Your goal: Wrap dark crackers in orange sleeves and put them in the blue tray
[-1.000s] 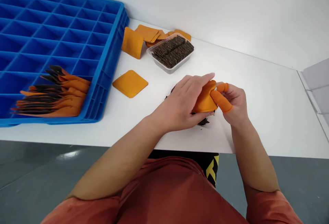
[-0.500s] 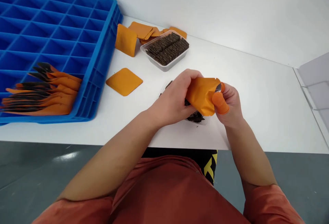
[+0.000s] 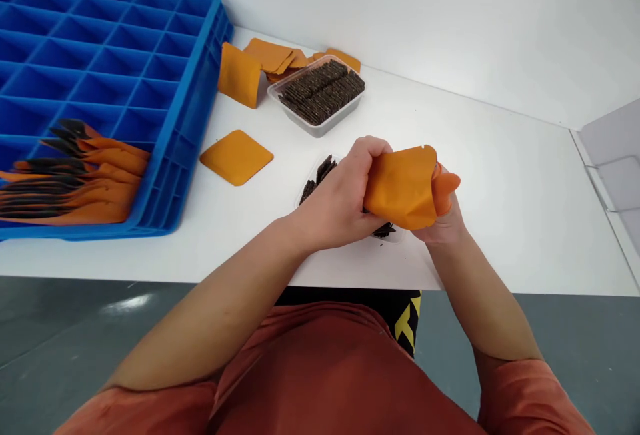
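Note:
A small orange pouch (image 3: 400, 185) is gripped near its left end by my left hand (image 3: 337, 198), fingers closed round it. My right hand (image 3: 447, 218) wears orange finger cots (image 3: 444, 188) and is at the pouch's right-hand mouth; its fingers are partly hidden behind and at the opening. Beneath both hands stands a clear plastic tub with dark, flat brown pieces (image 3: 325, 168), mostly covered by my left hand. Left of it, a single orange pouch (image 3: 237, 157) lies flat on the white table (image 3: 525, 208).
A blue divided crate (image 3: 193, 122) stands at the left, with several orange and black pouches (image 3: 107, 185) in its near compartments. Behind, a second clear tub (image 3: 315, 130) is full of stacked dark pieces, beside a pile of orange pouches (image 3: 270, 55). A white wall (image 3: 450, 22) borders the table.
My right hand has turned at the pouch's mouth, and its covered thumb now points right. The pouch has shifted slightly right and shows more of its face.

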`<state>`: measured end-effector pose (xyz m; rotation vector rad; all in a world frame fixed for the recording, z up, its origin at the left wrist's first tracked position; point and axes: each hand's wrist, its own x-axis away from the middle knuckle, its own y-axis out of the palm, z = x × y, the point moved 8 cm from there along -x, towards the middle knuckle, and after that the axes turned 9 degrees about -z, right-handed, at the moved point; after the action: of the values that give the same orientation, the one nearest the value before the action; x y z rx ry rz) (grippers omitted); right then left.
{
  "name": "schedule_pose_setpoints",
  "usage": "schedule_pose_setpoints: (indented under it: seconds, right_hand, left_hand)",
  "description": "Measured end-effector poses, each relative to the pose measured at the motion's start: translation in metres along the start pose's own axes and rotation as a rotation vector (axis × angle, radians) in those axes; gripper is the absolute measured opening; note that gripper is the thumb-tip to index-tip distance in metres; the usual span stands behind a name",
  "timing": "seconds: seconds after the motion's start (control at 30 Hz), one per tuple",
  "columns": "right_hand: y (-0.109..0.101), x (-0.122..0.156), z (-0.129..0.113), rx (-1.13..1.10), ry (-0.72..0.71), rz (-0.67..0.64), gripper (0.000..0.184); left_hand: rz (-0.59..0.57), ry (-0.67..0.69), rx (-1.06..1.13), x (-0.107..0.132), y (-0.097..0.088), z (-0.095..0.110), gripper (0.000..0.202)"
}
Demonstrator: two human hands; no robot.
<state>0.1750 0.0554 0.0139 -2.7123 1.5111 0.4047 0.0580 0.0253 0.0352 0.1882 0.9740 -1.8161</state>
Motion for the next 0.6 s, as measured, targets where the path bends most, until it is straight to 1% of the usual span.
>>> schedule_pose_setpoints:
  seconds: [0.07, 0.13, 0.2, 0.27, 0.33, 0.4, 0.5, 0.6]
  right_hand:
    - [0.000, 0.002, 0.004, 0.009, 0.025, -0.013, 0.064]
    - [0.000, 0.004, 0.005, 0.054, 0.040, 0.011, 0.061]
    - [0.001, 0.005, 0.001, 0.091, 0.025, 0.070, 0.058]
    - [0.000, 0.006, -0.005, 0.115, -0.022, 0.152, 0.050]
    - [-0.001, 0.007, -0.012, 0.177, -0.069, 0.217, 0.039]
    - [-0.003, 0.009, -0.019, 0.262, -0.111, 0.264, 0.033]
    - [-0.008, 0.013, -0.031, 0.339, -0.181, 0.304, 0.037]
    - [-0.007, 0.018, -0.043, 0.407, -0.234, 0.291, 0.040]
  left_hand:
    - [-0.002, -0.006, -0.004, 0.001, 0.001, 0.000, 0.066]
    - [0.005, -0.019, -0.001, 0.001, 0.001, -0.001, 0.068]
    - [0.024, -0.032, 0.011, 0.001, 0.000, -0.002, 0.069]
    - [0.058, -0.020, 0.037, 0.000, -0.003, -0.002, 0.070]
    - [0.098, -0.002, 0.060, -0.001, -0.009, -0.001, 0.069]
    - [0.134, -0.020, 0.038, 0.000, -0.017, -0.004, 0.065]
    - [0.141, -0.102, -0.076, 0.001, -0.024, -0.011, 0.060]
    - [0.154, -0.156, -0.203, 0.003, -0.028, -0.017, 0.062]
